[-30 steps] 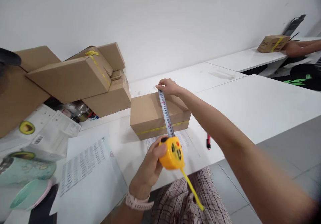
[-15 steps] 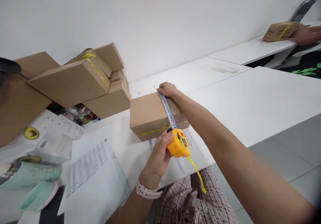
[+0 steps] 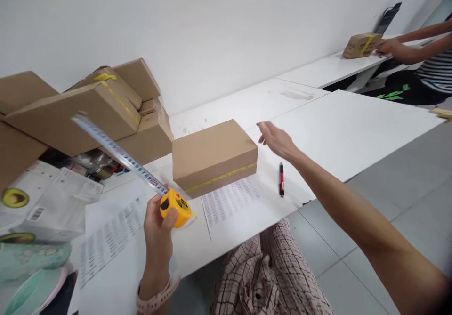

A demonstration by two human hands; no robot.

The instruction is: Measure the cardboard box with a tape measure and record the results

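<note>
From here I see the tape measure point(image 3: 177, 209) blurred at its blade tip point(image 3: 83, 120); the cardboard box point(image 3: 213, 154) hides part of the printed sheet point(image 3: 226, 206), its rows too tiny to read. The left edge crops the mint flask point(image 3: 33, 261).

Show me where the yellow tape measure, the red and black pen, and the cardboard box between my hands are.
Yellow tape measure point(image 3: 179, 206), head view: on the face of its case.
Red and black pen point(image 3: 281, 180), head view: on the middle of its barrel.
Cardboard box point(image 3: 215, 152), head view: on its top face.
</note>
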